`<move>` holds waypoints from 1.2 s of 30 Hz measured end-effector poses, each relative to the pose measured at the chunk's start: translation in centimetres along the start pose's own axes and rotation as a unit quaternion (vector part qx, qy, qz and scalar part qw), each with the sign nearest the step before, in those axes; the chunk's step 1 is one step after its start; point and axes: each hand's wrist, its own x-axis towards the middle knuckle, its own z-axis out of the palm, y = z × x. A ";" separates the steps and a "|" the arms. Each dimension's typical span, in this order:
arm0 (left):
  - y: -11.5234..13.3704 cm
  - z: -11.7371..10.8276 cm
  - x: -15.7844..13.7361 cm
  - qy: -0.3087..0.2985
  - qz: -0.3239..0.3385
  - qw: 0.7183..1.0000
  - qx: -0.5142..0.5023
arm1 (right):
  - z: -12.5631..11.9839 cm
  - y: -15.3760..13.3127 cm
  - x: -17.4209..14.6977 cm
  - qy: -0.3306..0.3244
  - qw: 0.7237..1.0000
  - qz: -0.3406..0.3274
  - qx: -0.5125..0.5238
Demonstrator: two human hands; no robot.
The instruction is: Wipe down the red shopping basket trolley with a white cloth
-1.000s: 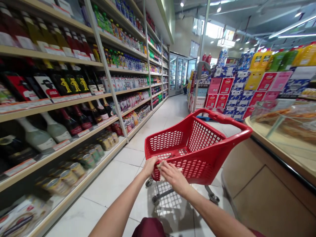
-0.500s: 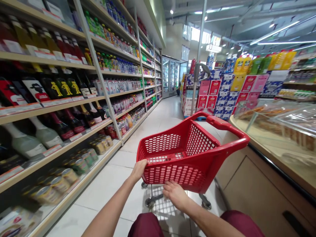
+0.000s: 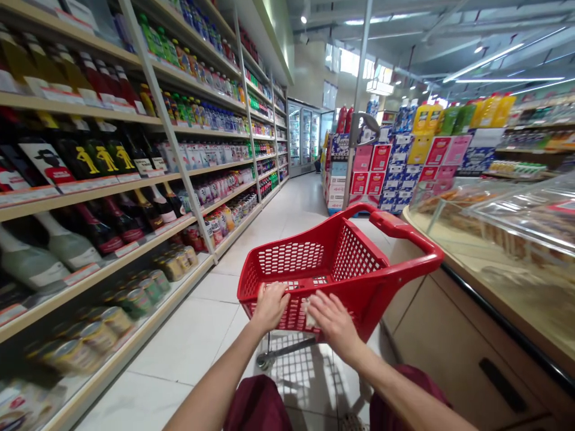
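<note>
A red plastic shopping cart point(image 3: 291, 257) with perforated basket walls stands before my knees, its handle toward the right. My left hand point(image 3: 271, 306) lies over the near rim of the basket, fingers hooked across it. Just to the right, my right hand point(image 3: 333, 322) presses a crumpled white cloth point(image 3: 311, 312) against the outside of the near basket wall. Most of the cloth is hidden under the fingers, so it could also be a tissue. Inside the basket I see only the slotted floor, partly hidden by the near wall.
Shelves point(image 3: 179, 178) of bottles, cans and packs line the left side. Close on the right is a counter point(image 3: 449, 281) with clear covers over food. Stacked cartons point(image 3: 368, 173) and a metal pole point(image 3: 362, 72) stand ahead, with glass-door fridges point(image 3: 303, 134) beyond.
My left hand has moved right along the rim from the basket's corner. My right hand has risen from the wall's lower edge, and the white cloth now shows under it.
</note>
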 end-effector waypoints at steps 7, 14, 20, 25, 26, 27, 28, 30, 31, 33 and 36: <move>0.3 0.0 0.2 -0.008 -0.004 0.999 0.042 | 0.7 1.5 -2.0 -0.025 0.998 -0.046 -0.044; 2.5 0.4 0.8 0.001 0.012 0.997 0.073 | -2.6 3.2 -1.5 0.054 0.993 0.072 -0.073; 4.9 1.8 1.3 -0.026 0.036 0.997 0.058 | -2.7 4.5 -3.9 -0.033 0.997 0.041 -0.057; 4.2 2.1 2.0 -0.015 0.010 0.999 0.044 | -4.2 7.1 -3.0 0.053 0.985 0.137 -0.093; 4.1 2.1 2.2 -0.014 0.006 0.999 0.043 | -4.1 7.4 -3.2 0.031 0.984 0.146 -0.093; 4.0 2.1 2.4 -0.014 0.004 0.999 0.041 | -3.9 7.5 -3.5 -0.005 0.986 0.142 -0.084; 3.9 2.1 2.6 -0.015 0.002 0.999 0.039 | -3.7 7.6 -4.0 -0.044 0.988 0.130 -0.069; 3.8 2.0 2.8 -0.017 -0.002 0.999 0.035 | -3.8 8.0 -4.5 -0.073 0.990 0.110 -0.049; 3.8 1.9 2.8 -0.017 -0.004 0.999 0.033 | -4.2 8.3 -4.4 -0.050 0.991 0.112 -0.051; 3.8 1.8 2.8 -0.017 -0.010 0.999 0.029 | -5.5 9.4 -3.8 0.049 0.985 0.146 -0.084; 3.9 1.5 2.8 -0.018 -0.020 0.999 0.022 | -6.6 10.8 -3.8 0.136 0.963 0.190 -0.134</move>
